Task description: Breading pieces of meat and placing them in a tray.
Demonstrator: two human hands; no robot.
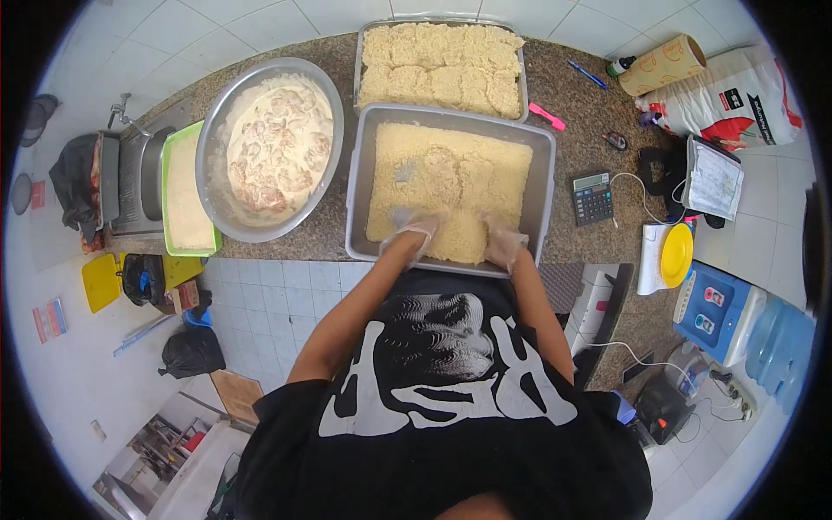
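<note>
A grey rectangular tub point(357, 186) of pale breadcrumbs point(403, 139) stands before me on the counter. Breaded pieces point(442, 169) lie half covered near the middle of the crumbs. Clear plastic gloves cover both my hands. My left hand point(422, 230) is in the crumbs at the near left, beside a small bare patch of tub floor. At the near right, my right hand point(503, 243) touches the crumbs close to the tub's wall. A heap of crumbs lies between the hands. Crumbs and blur hide the fingers of both.
Left of the tub stands a metal bowl point(334, 117) of batter-coated meat pieces, overlapping a green-rimmed tray point(166, 208) of pale powder. Behind is a tray point(524, 78) of breaded pieces. A pink-handled tool point(546, 116), calculator point(593, 199) and yellow plate point(676, 256) lie to the right.
</note>
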